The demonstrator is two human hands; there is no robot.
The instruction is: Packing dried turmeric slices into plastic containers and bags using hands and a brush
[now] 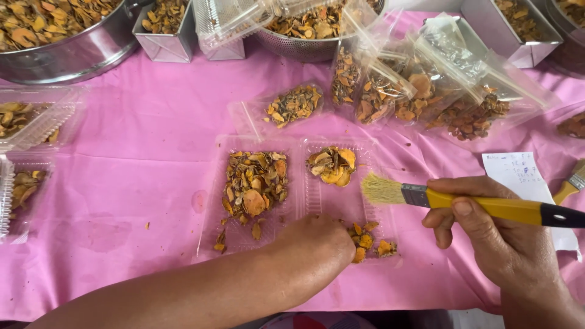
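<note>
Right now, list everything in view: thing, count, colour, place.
open clamshell tray: one, clear, centre, holding dried orange-brown slices
paintbrush: one, yellow handle, pale bristles, over the tray's right half
second brush: one, yellow, right edge, partly cut off
zip bags: several, clear, filled with slices, upper right
small flat bag: one, clear, above the tray
metal bowl: one, silver, top left
colander: one, silver, top centre
paper note: one, white, right
side trays: two, clear, left edge
tablecloth: one, pink
left hand: on the slices at the tray's front
right hand: gripping the paintbrush
</note>
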